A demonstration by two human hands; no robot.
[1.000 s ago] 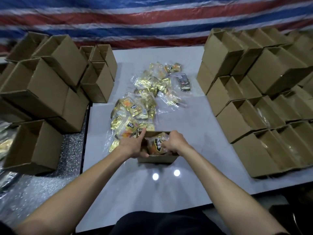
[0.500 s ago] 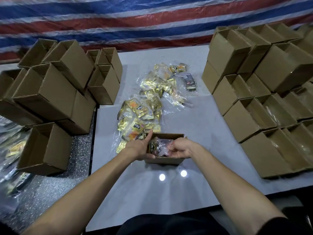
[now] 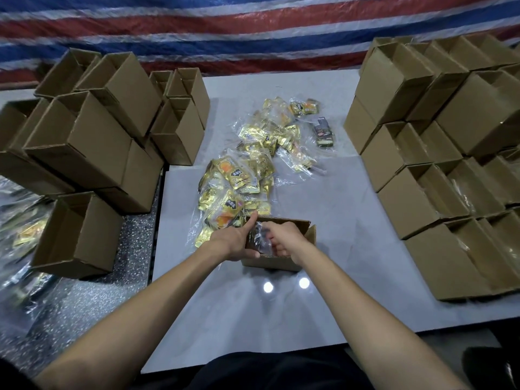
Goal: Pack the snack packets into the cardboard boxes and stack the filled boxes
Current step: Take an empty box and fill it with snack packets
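Bare forearms (image 3: 140, 313), dark clothing (image 3: 267, 372).

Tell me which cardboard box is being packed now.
The lone open box beside the packet pile: left hand grips its wall, right hand reaches inside. Other boxes sit stacked at both sides.

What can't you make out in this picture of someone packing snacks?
Head view:
- Inside of the box: hidden by the right hand and blurred plastic.
- Box stack on the right: cut off by the frame edge.
- Print on the snack packets: too small to read.
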